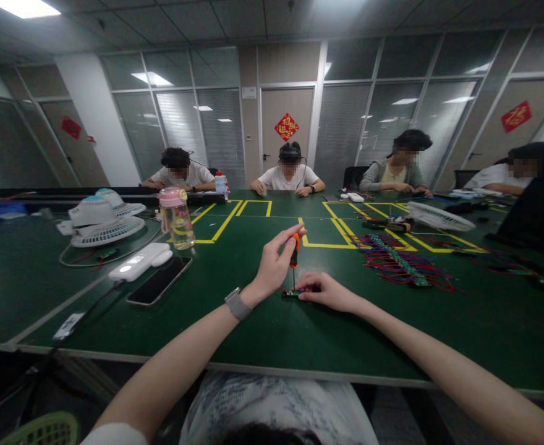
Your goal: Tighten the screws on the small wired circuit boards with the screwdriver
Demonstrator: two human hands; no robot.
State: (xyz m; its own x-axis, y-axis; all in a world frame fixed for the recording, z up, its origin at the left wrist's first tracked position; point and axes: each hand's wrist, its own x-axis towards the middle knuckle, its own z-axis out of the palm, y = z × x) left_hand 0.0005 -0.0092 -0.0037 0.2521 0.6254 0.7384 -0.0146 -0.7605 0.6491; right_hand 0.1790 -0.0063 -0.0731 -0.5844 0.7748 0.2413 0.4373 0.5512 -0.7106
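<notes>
My left hand (pixel 275 261) is closed around an orange and black screwdriver (pixel 295 252), its fingers reaching over the top of the handle. The screwdriver stands upright, and its thin shaft runs down to a small green circuit board (pixel 290 295) on the table. From the right, my right hand (pixel 324 292) pinches the board's right end, with the fingertips low on the tabletop. Short wires show close to those fingers, partly hidden by them.
On the green table (pixel 235 327), a phone (pixel 159 281), a white power strip (pixel 137 262), a pink-lided bottle (pixel 176 219) and fan parts (pixel 105 222) lie left. Right are wired circuit boards (pixel 399 259) and a fan grille (pixel 440 216). Several people sit across.
</notes>
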